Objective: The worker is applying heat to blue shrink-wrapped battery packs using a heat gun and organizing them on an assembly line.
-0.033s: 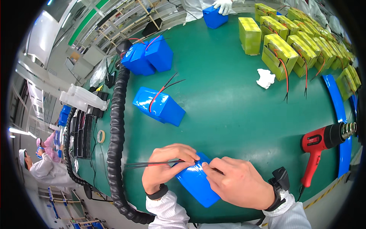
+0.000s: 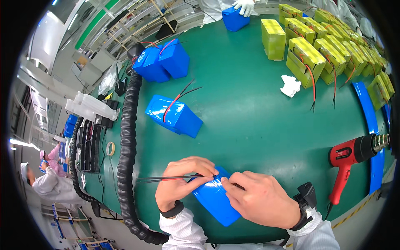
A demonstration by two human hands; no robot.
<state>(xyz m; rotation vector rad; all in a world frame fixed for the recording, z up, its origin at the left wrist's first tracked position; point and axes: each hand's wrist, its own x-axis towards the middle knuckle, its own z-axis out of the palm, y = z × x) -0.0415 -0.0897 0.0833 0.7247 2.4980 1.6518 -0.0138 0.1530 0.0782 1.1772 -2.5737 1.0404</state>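
Observation:
A blue film-wrapped battery pack [image 2: 214, 202] lies on the green table right in front of me. My left hand [image 2: 181, 179] is closed at its far end, with thumb and fingers pinched on the red and black wires [image 2: 152, 179], which stick out to the left. Fingers bent, my right hand [image 2: 264, 200] grips the pack's blue wrap close to where the wires come out. Its fingertips are partly hidden. Farther off stands another blue pack [image 2: 175, 116] with its wires upright.
A red heat gun [image 2: 342, 179] rests at the right by a blue film strip [image 2: 368, 104]. Yellow-green packs [image 2: 306, 60] with wires stand far right, near a crumpled white piece [image 2: 290, 86]. A black ribbed hose [image 2: 127, 146] runs along the left. Across the table, a gloved hand [image 2: 243, 6] holds a blue pack [image 2: 235, 20].

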